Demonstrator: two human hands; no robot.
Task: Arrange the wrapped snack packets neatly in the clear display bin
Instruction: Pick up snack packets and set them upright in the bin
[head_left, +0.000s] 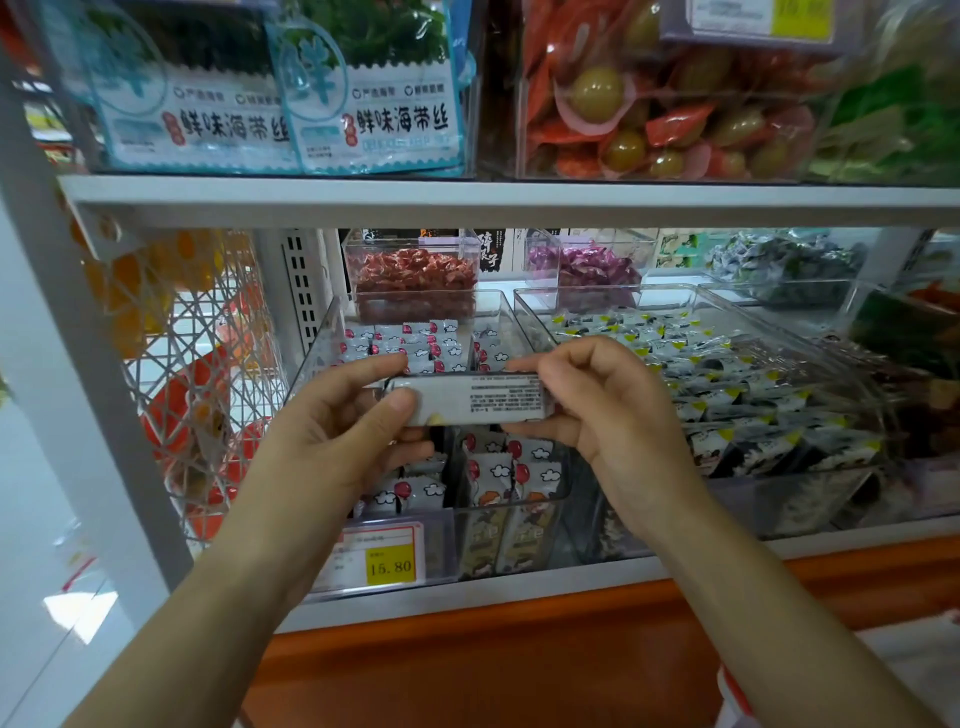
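A stack of white wrapped snack packets (467, 400) is held level above the clear display bin (511, 506) on the lower shelf. My left hand (343, 421) grips the stack's left end, thumb on its front face. My right hand (592, 400) pinches the right end between thumb and fingers. Printed text shows on the packets' near side. Inside the bin lie several more white packets with red balloon and cloud prints (488, 473), some upright at the front, others loose at the back (415, 345).
A second clear bin (691, 301) of black-and-white packets stands to the right. Small boxes of red (410, 275) and purple (587, 270) candies sit behind. A yellow price tag (390, 566) hangs at the front. The upper shelf edge (467, 200) is overhead; a wire basket (197, 374) is at left.
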